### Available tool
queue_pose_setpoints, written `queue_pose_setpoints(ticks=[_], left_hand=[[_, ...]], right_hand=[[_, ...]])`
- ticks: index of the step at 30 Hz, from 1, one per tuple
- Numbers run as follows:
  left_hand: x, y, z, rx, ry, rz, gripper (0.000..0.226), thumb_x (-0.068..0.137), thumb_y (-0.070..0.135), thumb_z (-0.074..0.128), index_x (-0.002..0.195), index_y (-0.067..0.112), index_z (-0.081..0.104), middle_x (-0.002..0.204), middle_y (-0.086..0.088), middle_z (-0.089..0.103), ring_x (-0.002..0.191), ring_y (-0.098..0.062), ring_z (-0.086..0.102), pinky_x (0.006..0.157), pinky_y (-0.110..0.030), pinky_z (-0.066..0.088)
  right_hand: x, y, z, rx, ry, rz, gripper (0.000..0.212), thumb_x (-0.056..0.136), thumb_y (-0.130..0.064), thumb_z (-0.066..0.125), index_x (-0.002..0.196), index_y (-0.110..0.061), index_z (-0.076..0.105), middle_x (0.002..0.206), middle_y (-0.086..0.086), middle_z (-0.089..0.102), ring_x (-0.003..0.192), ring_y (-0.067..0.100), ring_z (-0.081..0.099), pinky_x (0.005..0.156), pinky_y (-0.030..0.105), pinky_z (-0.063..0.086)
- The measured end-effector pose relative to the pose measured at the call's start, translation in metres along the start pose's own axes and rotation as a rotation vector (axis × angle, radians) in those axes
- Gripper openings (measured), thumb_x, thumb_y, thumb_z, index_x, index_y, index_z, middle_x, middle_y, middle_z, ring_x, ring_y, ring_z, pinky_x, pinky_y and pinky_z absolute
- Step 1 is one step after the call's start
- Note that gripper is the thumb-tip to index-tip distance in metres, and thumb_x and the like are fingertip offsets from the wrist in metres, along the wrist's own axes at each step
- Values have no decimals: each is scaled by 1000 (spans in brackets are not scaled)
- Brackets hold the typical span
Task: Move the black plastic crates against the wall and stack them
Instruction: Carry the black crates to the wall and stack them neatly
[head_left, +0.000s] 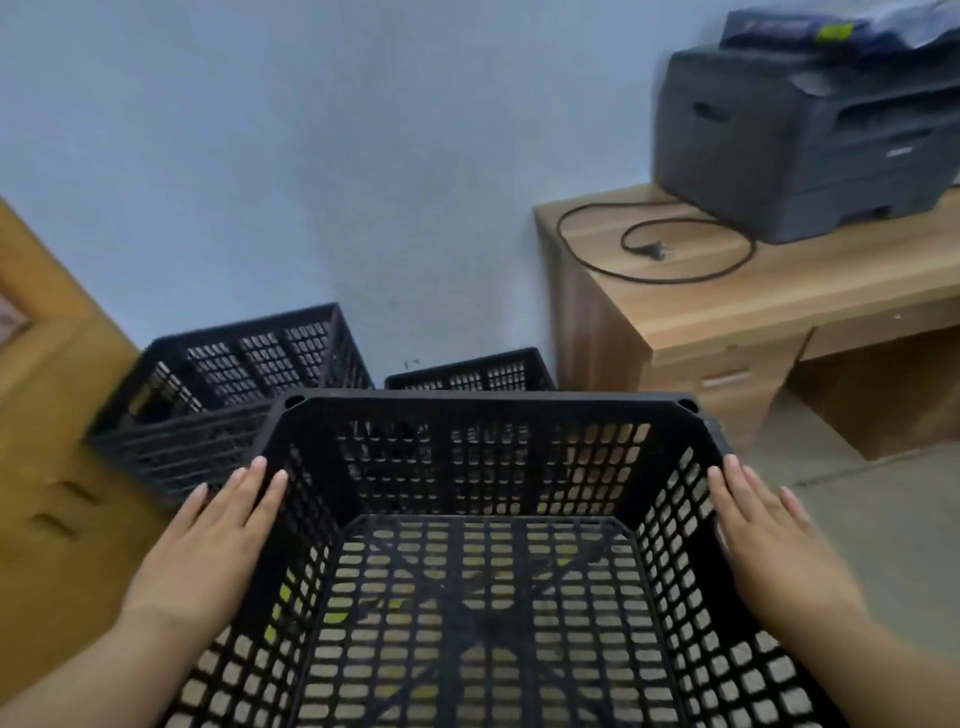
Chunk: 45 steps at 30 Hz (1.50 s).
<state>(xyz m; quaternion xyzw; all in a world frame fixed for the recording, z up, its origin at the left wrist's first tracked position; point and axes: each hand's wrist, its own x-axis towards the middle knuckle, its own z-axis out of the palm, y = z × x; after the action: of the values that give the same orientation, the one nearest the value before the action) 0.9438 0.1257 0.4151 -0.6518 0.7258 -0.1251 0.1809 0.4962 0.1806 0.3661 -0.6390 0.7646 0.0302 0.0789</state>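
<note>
A large black plastic crate (488, 410) with perforated walls fills the lower middle of the view, its open top facing me. My left hand (218, 535) lies flat against its left outer wall and my right hand (769, 540) presses flat on its right outer wall, so the crate is clamped between both palms. Behind it, against the pale blue wall, stand two more black crates: a taller one (228, 374) at the left and a lower one (478, 371) beside it, partly hidden by the held crate's rim.
A wooden desk (727, 306) stands at the right against the wall, carrying a dark grey printer (810, 140) and a loose black power cable (670, 249). A wooden door or cabinet (47, 415) borders the left. Grey floor shows at the right.
</note>
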Motion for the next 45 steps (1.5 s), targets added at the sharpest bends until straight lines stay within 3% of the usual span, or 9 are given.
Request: queue_pose_setpoints(ticks=[3, 8, 13, 18, 23, 31, 35, 40, 45], left_hand=[[18, -57, -7, 12, 45, -31, 87, 90, 3, 40, 128, 17, -36, 144, 0, -33, 144, -16, -11, 116, -36, 0], [54, -117, -35, 54, 95, -96, 84, 90, 7, 40, 141, 16, -27, 150, -3, -28, 145, -17, -10, 116, -36, 1], [107, -147, -67, 63, 157, -128, 89, 88, 8, 42, 139, 17, -30, 153, -4, -26, 145, -17, -11, 116, -36, -1], [181, -167, -98, 60, 202, -160, 85, 85, 3, 38, 145, 17, -21, 155, -8, -23, 145, -18, -11, 117, -38, -1], [272, -173, -132, 59, 191, -170, 88, 86, 3, 39, 141, 15, -29, 153, -10, -28, 144, -20, -14, 117, -38, -2], [390, -164, -144, -21, 208, -150, 93, 88, 10, 48, 137, 15, -31, 154, -11, -24, 145, -21, -13, 117, -39, -2], [440, -158, -136, -45, 218, -84, 96, 85, 3, 48, 132, 16, -34, 148, -7, -32, 144, -20, -15, 116, -38, -4], [506, -148, -126, -120, 227, -4, 97, 83, -2, 48, 135, 16, -32, 151, -7, -30, 143, -19, -18, 116, -38, -5], [555, -137, -109, -190, 165, 14, 94, 85, -3, 47, 143, 16, -23, 145, -5, -35, 144, -19, -16, 115, -36, -4]], right_hand=[[26, -50, -27, -25, 87, -46, 75, 94, -13, 37, 133, -20, -27, 142, 0, -31, 134, 8, -22, 111, 33, -11], [73, -100, -78, -88, 173, -99, 76, 92, -11, 36, 139, -16, -24, 144, 1, -29, 143, 15, -12, 115, 35, -4], [132, -125, -130, -143, 263, -109, 74, 92, -10, 35, 145, -13, -17, 154, 5, -21, 143, 17, -13, 116, 36, -1], [215, -134, -179, -173, 391, -139, 67, 95, -14, 31, 147, -15, -11, 156, 4, -16, 144, 15, -9, 116, 36, 0], [306, -137, -221, -181, 423, -139, 69, 93, -12, 32, 147, -15, -11, 156, 3, -16, 144, 15, -8, 116, 36, 0], [417, -131, -258, -219, 419, -117, 67, 95, -16, 33, 147, -16, -9, 157, 2, -12, 145, 15, -6, 116, 36, -1], [461, -132, -259, -267, 376, -87, 68, 95, -18, 33, 147, -16, -11, 157, 2, -13, 145, 15, -6, 116, 36, -1], [504, -131, -256, -388, 248, -26, 77, 92, -17, 37, 145, -15, -19, 145, -3, -30, 144, 16, -10, 116, 36, -1], [544, -135, -246, -362, 209, 34, 74, 91, -21, 36, 146, -16, -13, 156, 2, -15, 145, 15, -7, 116, 35, 0]])
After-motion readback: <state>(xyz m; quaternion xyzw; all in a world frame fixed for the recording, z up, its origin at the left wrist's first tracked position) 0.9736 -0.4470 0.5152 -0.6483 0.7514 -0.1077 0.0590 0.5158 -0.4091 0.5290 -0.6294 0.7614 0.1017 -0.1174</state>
